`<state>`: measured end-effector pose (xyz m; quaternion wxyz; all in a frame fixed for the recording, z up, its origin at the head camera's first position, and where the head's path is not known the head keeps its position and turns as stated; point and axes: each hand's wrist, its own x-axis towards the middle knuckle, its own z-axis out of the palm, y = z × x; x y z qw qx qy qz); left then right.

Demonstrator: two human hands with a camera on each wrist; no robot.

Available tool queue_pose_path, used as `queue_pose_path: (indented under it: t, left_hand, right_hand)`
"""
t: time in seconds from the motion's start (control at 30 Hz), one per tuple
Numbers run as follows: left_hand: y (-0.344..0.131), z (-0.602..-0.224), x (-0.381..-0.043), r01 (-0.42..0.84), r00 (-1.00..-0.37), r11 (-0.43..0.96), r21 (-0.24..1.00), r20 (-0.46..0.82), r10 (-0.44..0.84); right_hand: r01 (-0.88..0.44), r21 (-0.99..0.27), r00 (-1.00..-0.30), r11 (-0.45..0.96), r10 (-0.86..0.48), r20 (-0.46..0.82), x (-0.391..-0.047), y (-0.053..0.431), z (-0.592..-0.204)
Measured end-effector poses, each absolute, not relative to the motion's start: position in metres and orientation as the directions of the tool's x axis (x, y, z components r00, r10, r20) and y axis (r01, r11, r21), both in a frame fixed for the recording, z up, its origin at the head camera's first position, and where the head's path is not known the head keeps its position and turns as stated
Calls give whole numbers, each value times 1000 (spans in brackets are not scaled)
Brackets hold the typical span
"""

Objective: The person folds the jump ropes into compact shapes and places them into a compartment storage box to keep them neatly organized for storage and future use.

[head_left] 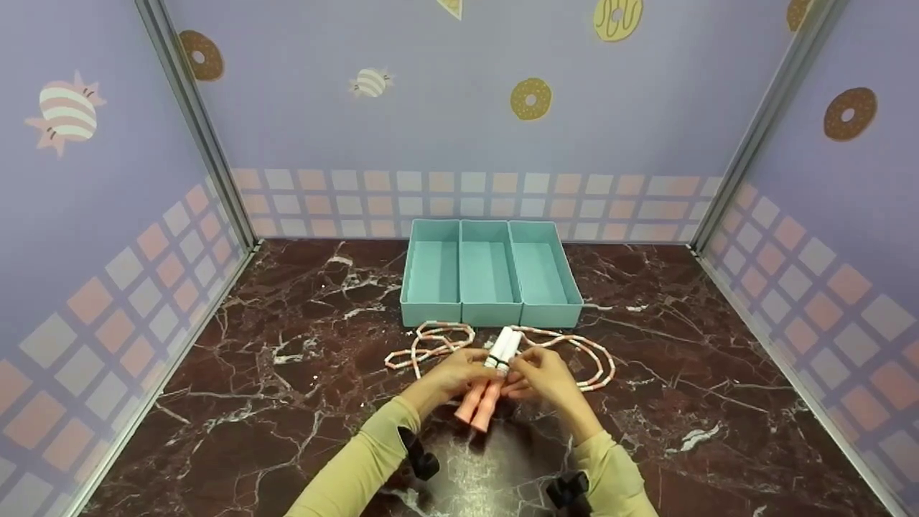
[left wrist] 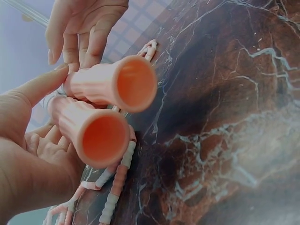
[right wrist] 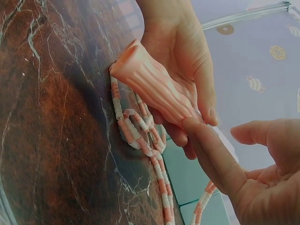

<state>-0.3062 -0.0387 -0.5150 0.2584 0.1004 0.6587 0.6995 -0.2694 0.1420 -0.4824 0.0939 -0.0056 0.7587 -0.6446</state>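
Observation:
My left hand (head_left: 456, 370) grips the two handles of a beaded jump rope (head_left: 609, 359), held side by side with their wide ends toward me. Each handle has a ribbed orange grip (head_left: 482, 403) and a white part (head_left: 505, 339). A thin black band (head_left: 493, 362) crosses the white parts. My right hand (head_left: 547, 375) is at the handles' right side. In the right wrist view, its straight index finger (right wrist: 208, 147) touches a grip, with the thumb held apart. Fingers partly hide where the band passes round the handles.
Behind the hands stands a teal tray (head_left: 491, 314) with three compartments. Pink-and-white rope loops lie on the dark marbled table (head_left: 323, 424) to both sides of the handles. Patterned panels (head_left: 431, 136) enclose the table at the back, left and right.

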Motion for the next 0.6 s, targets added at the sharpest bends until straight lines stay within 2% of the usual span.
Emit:
queue_pose_path:
  t: [0.6]
  left_hand:
    - [-45,-510,-307,-200,-836,71,977,-208,508]
  right_hand:
    - [107,-979,-982,171,-138,-131,-271,151,-479]
